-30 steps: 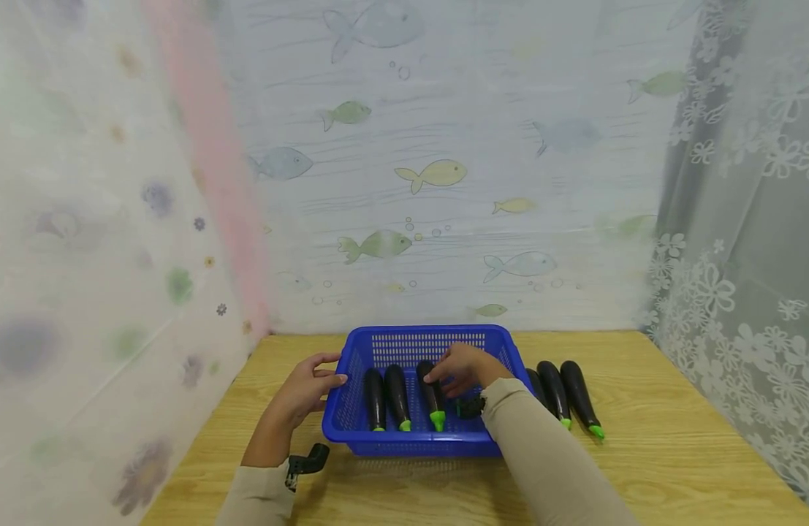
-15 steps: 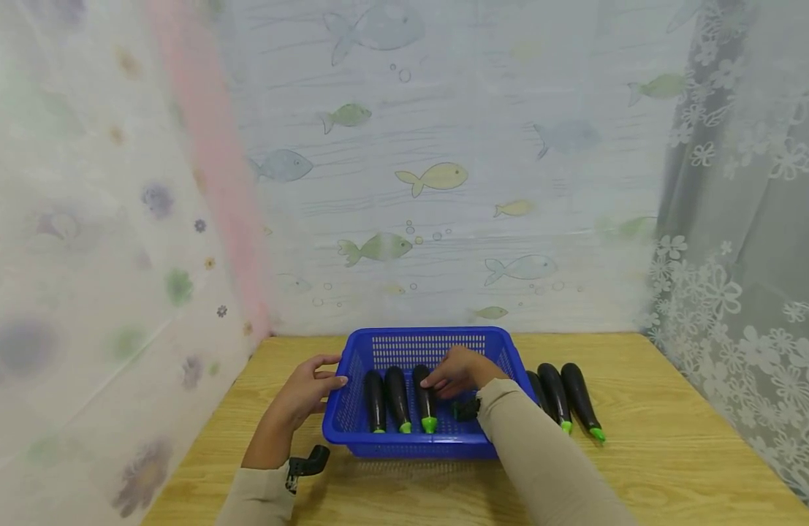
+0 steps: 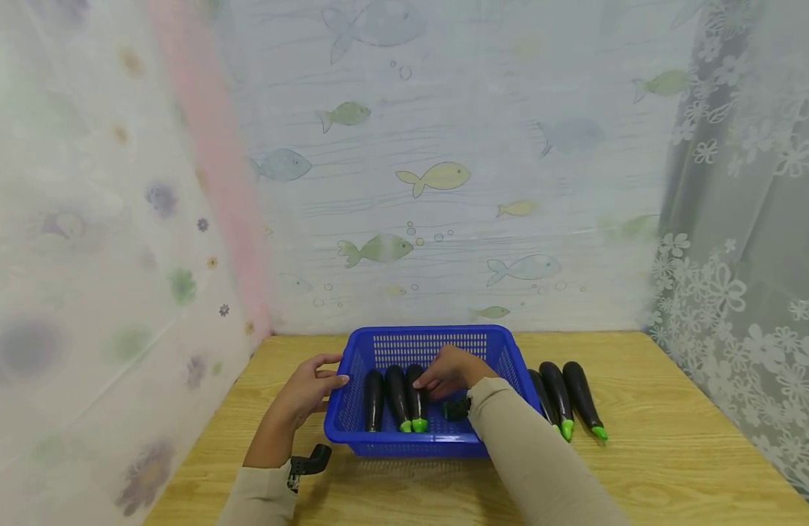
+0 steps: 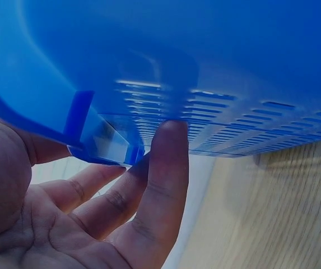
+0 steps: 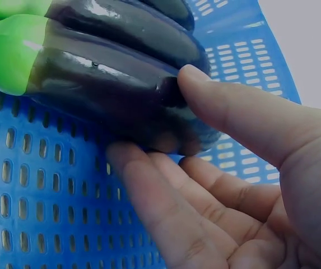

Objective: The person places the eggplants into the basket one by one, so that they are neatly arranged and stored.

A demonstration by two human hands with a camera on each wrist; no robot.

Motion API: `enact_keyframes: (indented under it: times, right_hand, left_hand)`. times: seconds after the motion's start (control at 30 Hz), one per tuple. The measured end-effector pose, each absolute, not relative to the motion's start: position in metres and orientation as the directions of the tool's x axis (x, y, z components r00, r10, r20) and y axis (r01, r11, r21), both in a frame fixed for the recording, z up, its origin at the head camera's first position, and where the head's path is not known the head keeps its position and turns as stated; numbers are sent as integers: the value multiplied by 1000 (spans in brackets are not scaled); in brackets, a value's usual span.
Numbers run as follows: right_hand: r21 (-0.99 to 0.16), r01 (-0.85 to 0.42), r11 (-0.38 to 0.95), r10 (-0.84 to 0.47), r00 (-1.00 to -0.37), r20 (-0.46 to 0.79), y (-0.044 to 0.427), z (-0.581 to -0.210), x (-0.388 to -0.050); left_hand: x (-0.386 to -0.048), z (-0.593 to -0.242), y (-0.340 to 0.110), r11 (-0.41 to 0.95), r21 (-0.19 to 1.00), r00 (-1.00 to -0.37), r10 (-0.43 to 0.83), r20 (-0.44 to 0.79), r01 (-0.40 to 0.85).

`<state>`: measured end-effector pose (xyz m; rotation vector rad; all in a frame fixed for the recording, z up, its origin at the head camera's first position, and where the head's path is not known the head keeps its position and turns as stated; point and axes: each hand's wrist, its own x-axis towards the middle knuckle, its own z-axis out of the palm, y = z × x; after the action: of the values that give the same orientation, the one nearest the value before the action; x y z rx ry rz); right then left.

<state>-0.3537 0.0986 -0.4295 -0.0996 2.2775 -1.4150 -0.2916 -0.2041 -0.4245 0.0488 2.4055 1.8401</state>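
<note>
A blue slotted plastic basket (image 3: pixel 430 439) stands on the wooden table. In it three dark eggplants lie side by side, green stem ends towards me. My right hand (image 3: pixel 452 371) reaches inside and holds the rightmost eggplant (image 5: pixel 110 78). The right wrist view has the thumb on top of it and the fingers along its lower side. This eggplant touches or nearly touches the middle eggplant (image 3: pixel 397 398); the left eggplant (image 3: pixel 374 402) lies slightly apart. My left hand (image 3: pixel 307 393) grips the basket's left rim, thumb over it and fingers against the outer wall (image 4: pixel 216 117).
Three more eggplants (image 3: pixel 557 398) lie on the table (image 3: pixel 674 438) just right of the basket, one partly hidden by its wall. Behind the table hangs a fish-patterned sheet (image 3: pixel 437 219). Patterned curtains close off both sides.
The right hand has moved left with the rightmost eggplant, bringing it up against the middle one and turning it straighter. The left hand and basket stay put.
</note>
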Motion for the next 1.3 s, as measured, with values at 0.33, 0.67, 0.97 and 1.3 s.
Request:
enact_keyframes:
  times: [0.33, 0.67, 0.97, 1.3]
  right_hand:
    - [-866, 209, 455, -312, -873, -374, 96, -427, -352]
    - [-852, 245, 462, -311, -855, -414, 94, -423, -352]
    - [-857, 245, 453, -276, -875, -397, 97, -421, -348]
    - [-836, 166, 524, -239, -913, -331, 103, -412, -345]
  left_hand:
    - [-292, -423, -206, 252, 966, -994, 78, -81, -59]
    - [-290, -419, -205, 255, 966, -994, 88, -68, -43]
    - [-290, -423, -206, 241, 968, -994, 69, -82, -63]
    - [-292, -427, -204, 225, 973, -994, 78, -78, -59]
